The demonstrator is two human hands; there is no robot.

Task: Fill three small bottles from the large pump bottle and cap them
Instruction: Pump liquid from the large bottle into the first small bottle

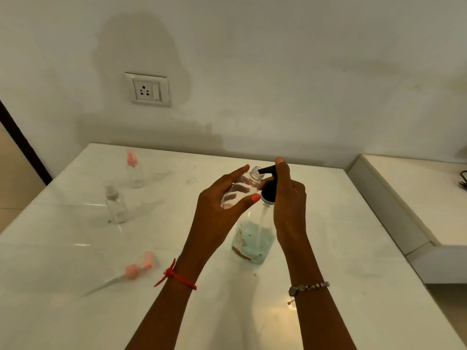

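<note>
L hand (219, 210): fingers clamped on tilted small bottle (243, 189), mouth at nozzle (267, 169). R hand (288, 198): fingers gripping head of pump bottle (255, 238), mid-counter (353, 236).

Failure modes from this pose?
1. The small clear plastic bottle, tilted in the left hand, has a narrow neck barely meeting the spout of the black pump head in the right hand; a squirt may miss onto the white glossy table.
2. The loose pink pump cap lies near the left forearm and might get knocked.
</note>
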